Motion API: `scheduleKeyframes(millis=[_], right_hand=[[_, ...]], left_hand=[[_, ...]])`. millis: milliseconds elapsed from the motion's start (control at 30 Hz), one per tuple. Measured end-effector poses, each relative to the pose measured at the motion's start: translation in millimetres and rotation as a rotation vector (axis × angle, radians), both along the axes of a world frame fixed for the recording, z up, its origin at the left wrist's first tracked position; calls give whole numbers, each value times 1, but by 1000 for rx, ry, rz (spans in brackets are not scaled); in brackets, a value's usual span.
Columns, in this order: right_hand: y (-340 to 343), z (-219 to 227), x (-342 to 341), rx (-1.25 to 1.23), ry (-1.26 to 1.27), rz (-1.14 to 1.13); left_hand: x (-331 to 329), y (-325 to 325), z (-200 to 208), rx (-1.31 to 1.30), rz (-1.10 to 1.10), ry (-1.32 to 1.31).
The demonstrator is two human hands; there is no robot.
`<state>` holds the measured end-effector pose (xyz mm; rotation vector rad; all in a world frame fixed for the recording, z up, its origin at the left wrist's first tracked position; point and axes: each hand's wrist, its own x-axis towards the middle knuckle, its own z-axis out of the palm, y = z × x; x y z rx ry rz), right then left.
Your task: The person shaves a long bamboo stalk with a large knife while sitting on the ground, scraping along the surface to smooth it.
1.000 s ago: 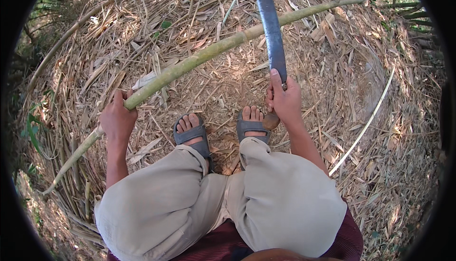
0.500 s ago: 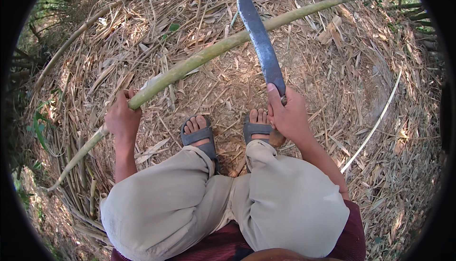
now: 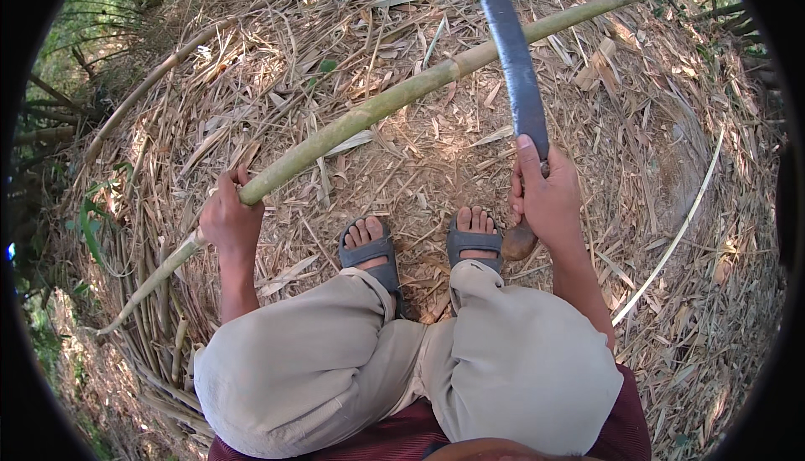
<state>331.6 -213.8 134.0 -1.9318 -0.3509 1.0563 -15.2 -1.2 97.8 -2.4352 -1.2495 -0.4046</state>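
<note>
A long green bamboo pole point(image 3: 377, 107) slants across in front of me, from low on the left up to the far right. My left hand point(image 3: 231, 216) is closed around it toward its left end, where it looks thinner and paler. In my right hand point(image 3: 552, 197) is a machete point(image 3: 518, 71), its dark blade pointing away from me and crossing over the pole in this view. Whether the blade touches the bamboo I cannot tell. A rounded brown wooden handle end point(image 3: 519, 243) shows below that hand.
My sandalled feet point(image 3: 369, 247) stand between my hands, below bent knees. Dry leaves and bamboo shavings point(image 3: 436, 147) cover the ground. A pale thin strip point(image 3: 675, 239) lies at right, a curved dry stem point(image 3: 155, 80) at far left, with several stalks point(image 3: 151, 314) near my left knee.
The whole view has shifted a little, moving things rightward. My right hand and the machete have moved right along the pole. My left hand keeps its grip on the bamboo.
</note>
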Motion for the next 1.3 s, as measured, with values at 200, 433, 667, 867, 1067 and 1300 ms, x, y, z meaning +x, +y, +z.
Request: scheduleKeyframes(millis=[200,433,667,867,1067,1300], right_hand=[[-13,52,2,17,-237,460],[-9,76,5,57,-212,303],[-18,79,4,57,-182,357],[-2,72,6,-99,-236,304],[-6,70,-19,115,-274,625],[-9,50,1,10,-233,269]], left_hand=[[-4,9,12,193,-23,-77],[3,17,39,407,-61,-176],[8,23,38,428,-34,-180],[6,27,33,393,-55,-170],[1,32,24,412,-67,-176],[5,24,26,275,-62,-151]])
